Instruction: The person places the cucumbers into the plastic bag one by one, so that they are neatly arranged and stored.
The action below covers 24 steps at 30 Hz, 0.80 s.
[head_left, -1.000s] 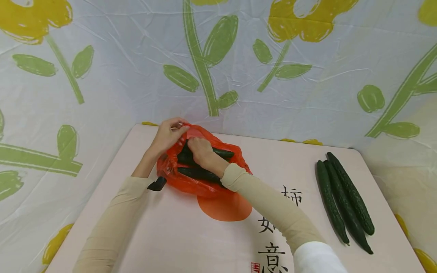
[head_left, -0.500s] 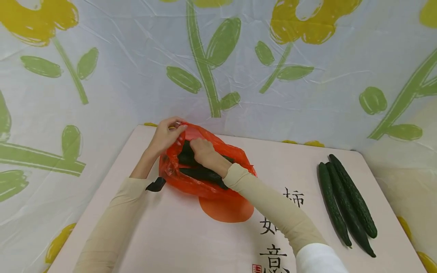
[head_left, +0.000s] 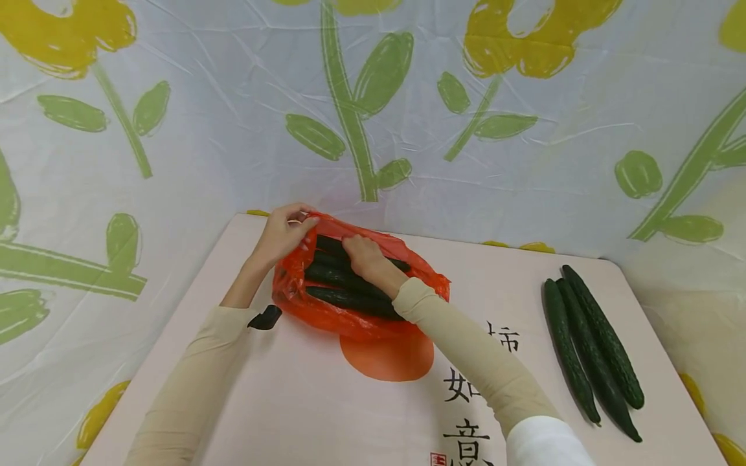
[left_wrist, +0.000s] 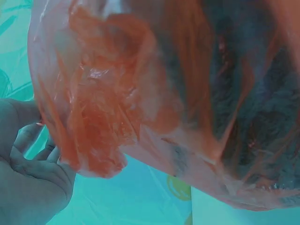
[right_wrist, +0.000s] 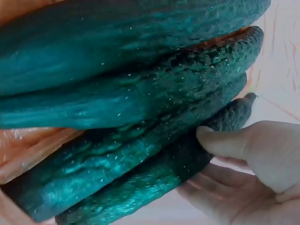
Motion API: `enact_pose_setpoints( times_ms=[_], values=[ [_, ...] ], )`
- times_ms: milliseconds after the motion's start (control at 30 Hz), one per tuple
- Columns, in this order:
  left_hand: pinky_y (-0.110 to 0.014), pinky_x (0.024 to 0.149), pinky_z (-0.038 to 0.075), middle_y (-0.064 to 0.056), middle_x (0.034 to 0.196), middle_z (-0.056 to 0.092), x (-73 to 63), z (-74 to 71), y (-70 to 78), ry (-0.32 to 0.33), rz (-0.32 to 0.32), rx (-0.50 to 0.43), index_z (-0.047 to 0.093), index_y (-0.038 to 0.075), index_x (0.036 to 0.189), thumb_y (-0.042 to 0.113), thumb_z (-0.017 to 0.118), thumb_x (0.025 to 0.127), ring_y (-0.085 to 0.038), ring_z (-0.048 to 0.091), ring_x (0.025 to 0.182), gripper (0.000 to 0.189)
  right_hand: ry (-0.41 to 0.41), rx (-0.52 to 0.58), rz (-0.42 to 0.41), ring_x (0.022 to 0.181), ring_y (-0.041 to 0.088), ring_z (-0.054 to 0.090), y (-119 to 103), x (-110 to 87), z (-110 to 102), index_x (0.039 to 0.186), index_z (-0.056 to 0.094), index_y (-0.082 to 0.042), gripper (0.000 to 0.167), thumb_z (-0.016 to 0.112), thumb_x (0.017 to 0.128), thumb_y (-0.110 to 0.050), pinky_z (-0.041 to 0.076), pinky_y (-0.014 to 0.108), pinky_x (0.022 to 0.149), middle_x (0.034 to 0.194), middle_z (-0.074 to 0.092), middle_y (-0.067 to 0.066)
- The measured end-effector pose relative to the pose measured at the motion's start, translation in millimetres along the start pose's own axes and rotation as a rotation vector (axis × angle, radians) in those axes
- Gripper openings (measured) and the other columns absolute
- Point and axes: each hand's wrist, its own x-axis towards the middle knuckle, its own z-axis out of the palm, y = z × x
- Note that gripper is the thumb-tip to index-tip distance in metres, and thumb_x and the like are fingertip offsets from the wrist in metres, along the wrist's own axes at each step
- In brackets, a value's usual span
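Observation:
A red plastic bag lies on its side at the table's far left part, its mouth facing up and toward me. My left hand pinches the bag's rim at its far left corner; the left wrist view shows that hand beside crumpled red film. Several dark green cucumbers lie side by side inside. Reaching into the mouth, my right hand holds the farthest cucumber, thumb on top and fingers behind it, as the right wrist view shows. Part of that cucumber is hidden by the hand in the head view.
Three more cucumbers lie together on the right of the pale pink table. A black strap end sticks out by the left wrist. A flower-printed cloth hangs behind and at both sides.
My right hand has moved slightly right inside the bag, and the bag's right end has spread outward. More of the cucumbers shows. The left hand keeps its place on the rim.

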Motion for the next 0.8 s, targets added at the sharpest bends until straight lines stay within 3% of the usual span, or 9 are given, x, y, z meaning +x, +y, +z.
enact_pose_setpoints(
  times_ms=[267,500,700,800],
  values=[
    [-0.030,0.057,0.054,-0.022,0.101,0.067,-4.2,1.2,-4.7,0.020,0.042,0.085,0.069,0.001,0.122,0.021,0.063,0.104,-0.026,0.065,0.059,0.027,-0.079,-0.006,0.003,0.108,0.034,0.066,10,-9.4,-5,0.116,0.064,0.000,0.017,0.064,0.098,0.000,0.055,0.044,0.093,0.112,0.067,0.019],
    [-0.042,0.074,0.055,-0.022,0.103,0.067,-6.6,4.6,-16.2,0.013,0.067,0.302,0.067,-0.002,0.126,0.013,0.068,0.100,-0.034,0.067,0.088,0.030,-0.148,-0.023,0.012,0.118,0.036,0.059,22,-26.8,-15,0.118,0.061,0.001,0.021,0.062,0.097,0.003,0.049,0.044,0.101,0.121,0.063,0.021],
    [-0.050,0.082,0.053,-0.023,0.104,0.063,-16.1,7.8,-12.8,-0.041,0.037,0.391,0.051,-0.004,0.142,0.014,0.075,0.095,-0.037,0.062,0.097,0.055,-0.123,0.029,0.018,0.103,0.032,0.064,33,-40.7,-30,0.114,0.064,0.001,0.018,0.061,0.096,0.003,0.051,0.042,0.084,0.107,0.066,0.017],
    [-0.054,0.090,0.051,-0.028,0.117,0.059,-24.1,10.6,-7.2,-0.060,-0.007,0.447,0.040,-0.006,0.149,0.018,0.077,0.093,-0.041,0.058,0.105,0.071,-0.124,0.052,0.032,0.098,0.031,0.063,39,-47.9,-36,0.114,0.065,0.001,0.017,0.059,0.099,-0.001,0.049,0.041,0.079,0.105,0.065,0.015]
  ],
)
